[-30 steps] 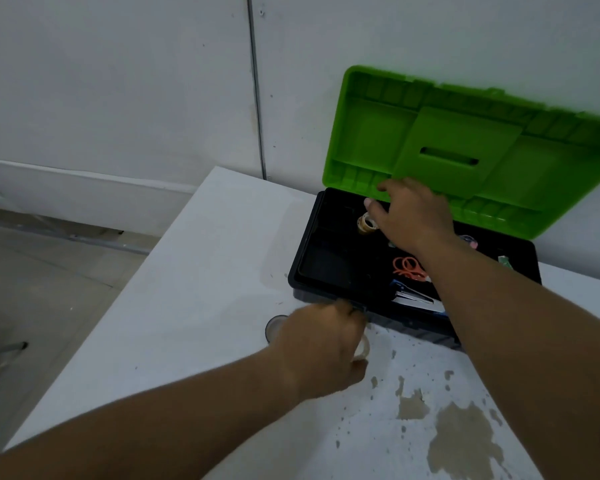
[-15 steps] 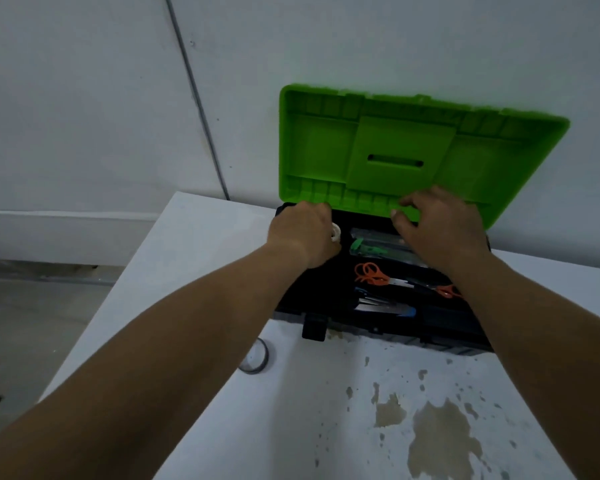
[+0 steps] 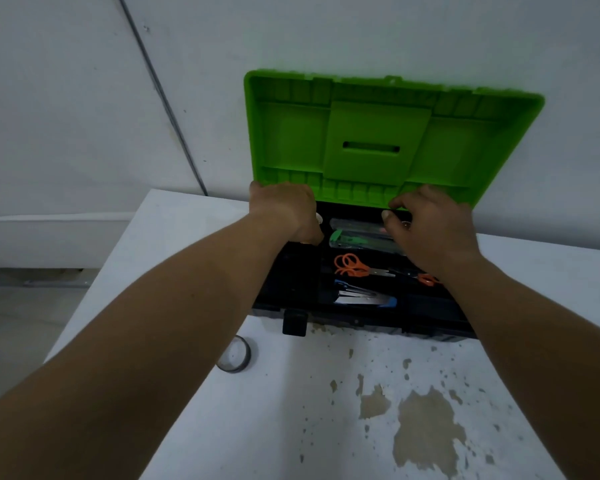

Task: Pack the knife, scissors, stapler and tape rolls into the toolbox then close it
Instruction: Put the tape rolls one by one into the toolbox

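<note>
The toolbox (image 3: 361,322) has a black base and stands open, its green lid (image 3: 378,140) upright against the wall. Inside lie a green knife (image 3: 352,237), orange scissors (image 3: 352,266) and a blue stapler (image 3: 364,296). My left hand (image 3: 284,211) is over the box's back-left corner, fingers curled down on a white tape roll (image 3: 319,218) that peeks out beside it. My right hand (image 3: 430,233) hovers over the back of the box, fingertips at the lid's lower edge, holding nothing I can see. Another tape roll (image 3: 234,355) lies on the table in front of the box.
The white table (image 3: 291,427) has brown stains at the front right. Its left edge drops to the floor. The wall stands right behind the lid. A black latch (image 3: 294,323) hangs at the box's front.
My left hand has carried a tape roll from the table up into the box's back-left corner. My right hand moved from inside the box to the lid's lower edge.
</note>
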